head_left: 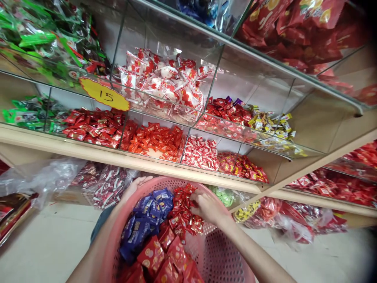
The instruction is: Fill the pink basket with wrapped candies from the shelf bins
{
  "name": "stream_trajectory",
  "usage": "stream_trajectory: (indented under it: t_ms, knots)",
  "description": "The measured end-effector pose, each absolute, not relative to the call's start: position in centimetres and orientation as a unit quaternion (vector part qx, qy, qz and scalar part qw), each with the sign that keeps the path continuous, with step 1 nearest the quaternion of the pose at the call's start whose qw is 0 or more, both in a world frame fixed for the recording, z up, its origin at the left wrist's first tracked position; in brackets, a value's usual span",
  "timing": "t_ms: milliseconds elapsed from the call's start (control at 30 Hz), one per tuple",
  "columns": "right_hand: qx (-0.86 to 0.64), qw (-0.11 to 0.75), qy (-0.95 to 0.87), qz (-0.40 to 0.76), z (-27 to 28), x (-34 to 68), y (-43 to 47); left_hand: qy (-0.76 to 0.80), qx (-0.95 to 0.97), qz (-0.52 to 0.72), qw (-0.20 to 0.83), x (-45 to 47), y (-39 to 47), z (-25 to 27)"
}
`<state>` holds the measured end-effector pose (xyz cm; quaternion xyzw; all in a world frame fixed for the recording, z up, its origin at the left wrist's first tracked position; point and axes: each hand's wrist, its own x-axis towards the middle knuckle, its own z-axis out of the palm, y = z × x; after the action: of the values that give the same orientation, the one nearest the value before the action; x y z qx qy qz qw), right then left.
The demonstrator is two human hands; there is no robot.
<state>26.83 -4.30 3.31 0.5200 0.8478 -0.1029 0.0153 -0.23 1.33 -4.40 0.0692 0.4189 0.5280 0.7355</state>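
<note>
A pink perforated plastic basket (129, 199) is tilted in front of me below the shelves. My left hand (138, 186) grips its far left rim from outside, with the arm running along the wall. Inside the basket, my right hand (204, 203) curls its fingers on the small red-wrapped candies (184, 208) at the far side; how many are in its grasp is hidden. Blue candy packets (147, 220) lie to the left of them. Larger red packets with orange slices printed on them (151, 253) fill the near part.
Glass-fronted shelves (165, 167) hold sorted candies, with a yellow price tag (104, 94) reading 15. White-and-red wrapped sweets (167, 80) sit on the middle shelf. Bagged candies (107, 184) lie under the bottom board. More bags (282, 216) stand on the floor at right.
</note>
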Motion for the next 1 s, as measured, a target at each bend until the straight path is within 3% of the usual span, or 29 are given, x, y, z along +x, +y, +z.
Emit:
stream_trajectory:
  t_ms: [567,1000]
  knots:
    - [0.494,0.071,0.866,0.011,3.7,23.8,-4.7,0.415,0.117,0.506,0.747,-1.1,1.5,-5.9]
    - [0.509,0.028,0.86,0.008,3.8,24.7,-4.9,0.402,0.126,0.5,0.757,-1.4,1.7,-6.5]
